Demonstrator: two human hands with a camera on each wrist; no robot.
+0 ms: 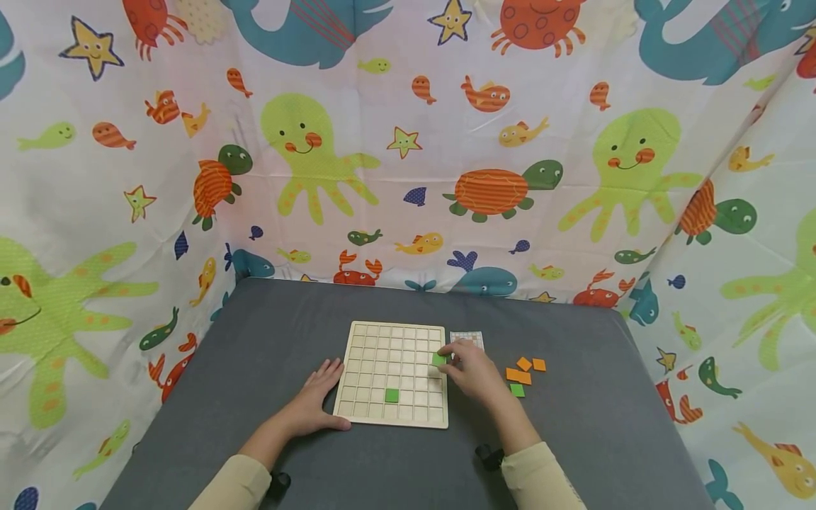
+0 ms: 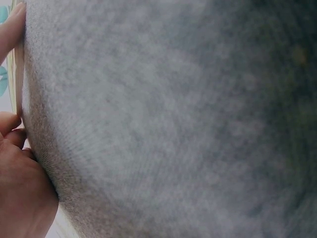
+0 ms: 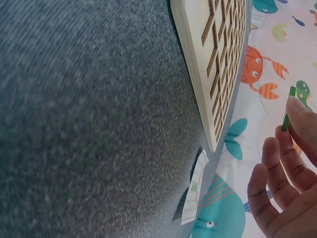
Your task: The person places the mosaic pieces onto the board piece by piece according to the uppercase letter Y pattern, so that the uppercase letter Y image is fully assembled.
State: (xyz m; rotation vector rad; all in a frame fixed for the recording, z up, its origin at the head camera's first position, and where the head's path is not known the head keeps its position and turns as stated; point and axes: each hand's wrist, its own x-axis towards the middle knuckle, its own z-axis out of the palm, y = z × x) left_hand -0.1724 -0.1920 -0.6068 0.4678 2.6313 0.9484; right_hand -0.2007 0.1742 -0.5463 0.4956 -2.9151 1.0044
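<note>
A pale wooden grid board (image 1: 370, 368) lies on the grey table. One green square tile (image 1: 392, 395) sits in a cell near its front edge. My right hand (image 1: 474, 372) pinches another green tile (image 3: 289, 106) between thumb and fingertip, above the board's right side. In the right wrist view, that tile is edge-on and the remaining fingers are loosely bent. My left hand (image 1: 312, 404) rests at the board's left edge, fingers spread along the side and thumb at the front corner. The left wrist view catches part of the left hand (image 2: 22, 183) against the board's edge.
Right of the board lie several orange tiles (image 1: 518, 375) and a loose green tile (image 1: 517, 390). A small printed grid card (image 3: 194, 191) lies beyond the right hand, beside the board. A sea-animal patterned cloth (image 1: 395, 184) hangs around the table's back and sides.
</note>
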